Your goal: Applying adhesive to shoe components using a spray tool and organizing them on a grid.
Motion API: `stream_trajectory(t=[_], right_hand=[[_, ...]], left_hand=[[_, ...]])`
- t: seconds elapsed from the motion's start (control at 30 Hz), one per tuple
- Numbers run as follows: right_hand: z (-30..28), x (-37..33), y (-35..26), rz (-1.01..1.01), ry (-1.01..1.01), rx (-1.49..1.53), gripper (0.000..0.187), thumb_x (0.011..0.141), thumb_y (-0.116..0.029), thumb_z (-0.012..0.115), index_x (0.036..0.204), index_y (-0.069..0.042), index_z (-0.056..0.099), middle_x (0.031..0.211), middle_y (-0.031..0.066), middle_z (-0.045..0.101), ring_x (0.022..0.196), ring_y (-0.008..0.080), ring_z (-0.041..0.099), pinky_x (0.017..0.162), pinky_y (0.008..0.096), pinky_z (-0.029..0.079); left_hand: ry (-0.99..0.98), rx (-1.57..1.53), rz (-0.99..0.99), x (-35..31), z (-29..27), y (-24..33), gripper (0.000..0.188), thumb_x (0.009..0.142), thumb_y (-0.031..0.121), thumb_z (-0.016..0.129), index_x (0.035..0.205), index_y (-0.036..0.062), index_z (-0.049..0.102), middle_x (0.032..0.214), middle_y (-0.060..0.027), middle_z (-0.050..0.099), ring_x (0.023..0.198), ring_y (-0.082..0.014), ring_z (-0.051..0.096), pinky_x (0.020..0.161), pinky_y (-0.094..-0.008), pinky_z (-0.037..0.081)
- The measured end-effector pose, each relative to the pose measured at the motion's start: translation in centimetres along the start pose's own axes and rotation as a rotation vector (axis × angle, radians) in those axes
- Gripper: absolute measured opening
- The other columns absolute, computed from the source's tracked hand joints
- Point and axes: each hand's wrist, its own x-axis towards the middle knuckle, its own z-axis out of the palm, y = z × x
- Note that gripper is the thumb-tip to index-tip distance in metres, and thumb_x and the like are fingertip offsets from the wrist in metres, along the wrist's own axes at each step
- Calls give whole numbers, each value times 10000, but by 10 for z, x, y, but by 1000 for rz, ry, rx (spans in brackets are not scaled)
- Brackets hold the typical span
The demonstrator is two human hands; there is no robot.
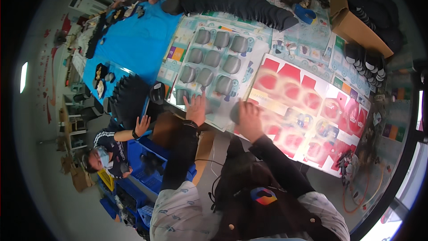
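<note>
While the left hand (196, 109) reaches over the near edge of a pale, flat board (255, 50), its fingers spread, the right hand (250, 119) pinches a dark grey, rounded piece (235, 113) between thumb and fingers, just beyond that board's near right corner.

To the far right, an open brown cardboard box (362, 32) holds a heap of black, curved pieces (379, 11). Low on the left, a blue plastic crate (143, 179) contains dark items too blurred to tell apart; a yellow plastic crate (106, 179) stands beside it.

Red characters (47, 80) run down the white wall. A large red-and-white printed sheet (290, 71) lies right of the board, bearing small lettering and washed by glare.

The piece in the right hand looks smooth-edged and matte, though motion blurs it. Similar smooth, mid-grey, cup-like pieces (211, 58) sit apart on the board in rows of three, the nearest ones close to the left fingertips. A masked co-worker's raised hand (142, 126) is open, at the left.
</note>
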Motion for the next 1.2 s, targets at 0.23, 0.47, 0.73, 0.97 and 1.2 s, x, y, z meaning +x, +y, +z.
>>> stream_trajectory(t=[0.23, 0.47, 0.73, 0.97, 1.2], right_hand=[[119, 48, -77, -112, -130, -277, 753, 870, -107, 570, 1577, -14, 328, 1447, 182, 507, 1330, 319, 485, 1099, 527, 376], [117, 56, -100, -98, -325, -292, 1054, 766, -362, 843, 1598, -35, 285, 1652, 206, 276, 1501, 353, 341, 1172, 559, 313], [88, 41, -98, -31, 35, -48, 677, 801, -238, 757, 1392, -22, 506, 1425, 174, 482, 1352, 400, 437, 1146, 526, 329], [124, -5, -37, 243, -2, 281, 533, 835, -152, 738, 1302, 13, 541, 1272, 251, 555, 1190, 438, 542, 1019, 480, 467], [113, -33, -58, -4, -214, 411, 414, 897, -55, 713, 1283, -11, 574, 1210, 201, 623, 1062, 338, 647, 814, 387, 573]], left_hand=[[127, -32, 343, 29, 27, -85, 663, 981, 109, 452, 1620, 78, 277, 1562, -84, 478, 1499, -361, 351, 1201, -733, 139], [52, -434, 302, 13, 24, -99, 1010, 835, 169, 749, 1655, 97, 164, 1681, -100, 308, 1568, -384, 205, 1226, -693, 106], [673, -960, -305, -15, 55, -125, 616, 875, 97, 767, 1428, 20, 506, 1276, -186, 606, 1151, -324, 596, 1003, -437, 476], [366, -1814, -1219, -80, 157, -136, 626, 950, 352, 728, 1471, 109, 483, 1298, -156, 588, 1144, -211, 594, 889, -356, 522], [712, -1969, -1384, -140, 247, -263, 525, 1003, 432, 652, 1384, 92, 528, 1083, -53, 615, 1049, -205, 593, 889, -461, 510]])
